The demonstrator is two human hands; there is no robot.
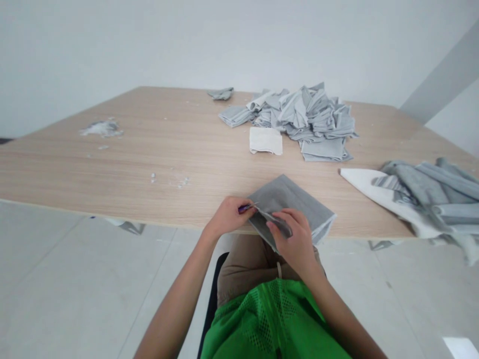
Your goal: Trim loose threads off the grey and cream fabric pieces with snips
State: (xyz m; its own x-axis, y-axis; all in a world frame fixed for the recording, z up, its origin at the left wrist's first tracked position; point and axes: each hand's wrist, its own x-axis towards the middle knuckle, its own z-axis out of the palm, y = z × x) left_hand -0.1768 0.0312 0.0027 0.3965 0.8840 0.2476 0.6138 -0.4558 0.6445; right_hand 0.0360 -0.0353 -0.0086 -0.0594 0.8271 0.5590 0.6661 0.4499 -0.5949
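Note:
A grey folded cloth [286, 192] lies at the table's front edge, partly overhanging above my lap. My left hand [232, 214] is closed around a small pair of snips [245, 208] with a dark purple handle. Their thin metal tip points right, over the cloth's left side. With thumb and fingers, my right hand [295, 234] pinches a raised fold of the same cloth, close to the snips' tip. Whether the blades touch the fabric I cannot tell.
Crumpled and folded grey cloths [314, 114] are heaped at the back, with a whitish folded cloth [265, 140] before them. More grey cloths [441, 189] lie on a white bag-like sheet at the right edge. White lint and scraps [103, 128] lie on the wooden table [168, 154] at left.

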